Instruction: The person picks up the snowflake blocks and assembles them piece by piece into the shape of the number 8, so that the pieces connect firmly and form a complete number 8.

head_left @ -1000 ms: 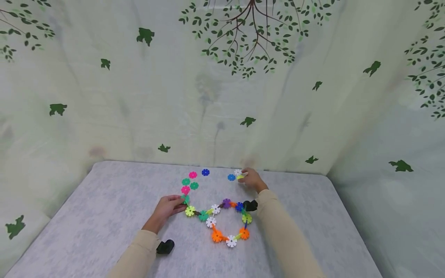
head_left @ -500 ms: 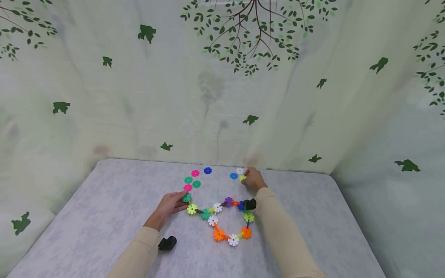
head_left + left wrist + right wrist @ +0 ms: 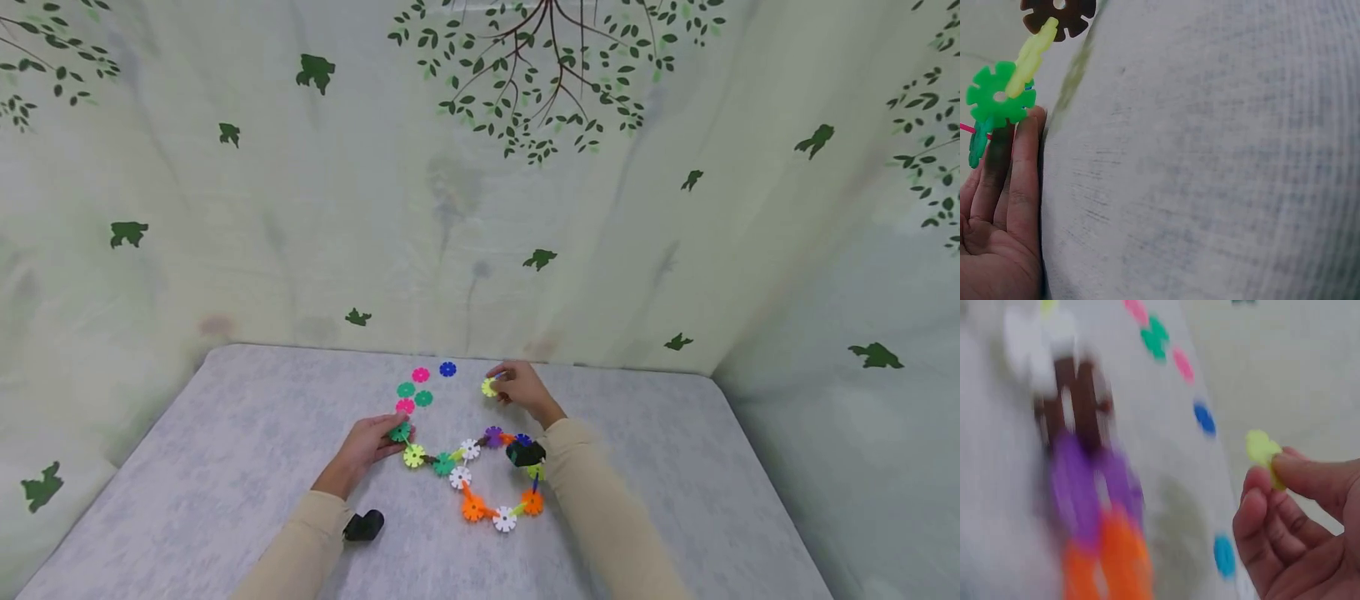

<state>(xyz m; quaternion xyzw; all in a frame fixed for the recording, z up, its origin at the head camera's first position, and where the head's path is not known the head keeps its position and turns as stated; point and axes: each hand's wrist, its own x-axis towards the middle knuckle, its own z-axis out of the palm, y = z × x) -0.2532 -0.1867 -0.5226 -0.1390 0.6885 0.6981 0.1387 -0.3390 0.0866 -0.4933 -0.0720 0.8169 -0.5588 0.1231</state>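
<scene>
My left hand (image 3: 367, 444) pinches a green notched plastic disc (image 3: 400, 432) at the left end of a chain of interlocked flower-shaped discs. In the left wrist view, a green disc (image 3: 982, 95) is by its long fingers, joined to a yellow disc (image 3: 1030, 59) and a brown disc (image 3: 1075, 14). From there the chain runs right into a ring with a purple disc (image 3: 493, 437), orange disc (image 3: 472, 507) and white disc (image 3: 505, 520). My right hand (image 3: 527, 392) pinches a loose yellow disc (image 3: 488, 387) between thumb and fingers, above the table's far part.
Loose pink (image 3: 421, 375), green (image 3: 423, 398) and dark blue (image 3: 447, 369) discs lie at the table's far left. A light blue disc (image 3: 1224, 556) shows below the right hand. Behind the grey-covered table (image 3: 247, 433) hangs a leaf-printed curtain (image 3: 315, 208).
My right hand has picked up the yellow disc and moved left with it, covering the light blue and white discs in the head view. The left hand stays at the chain's end, shifting slightly.
</scene>
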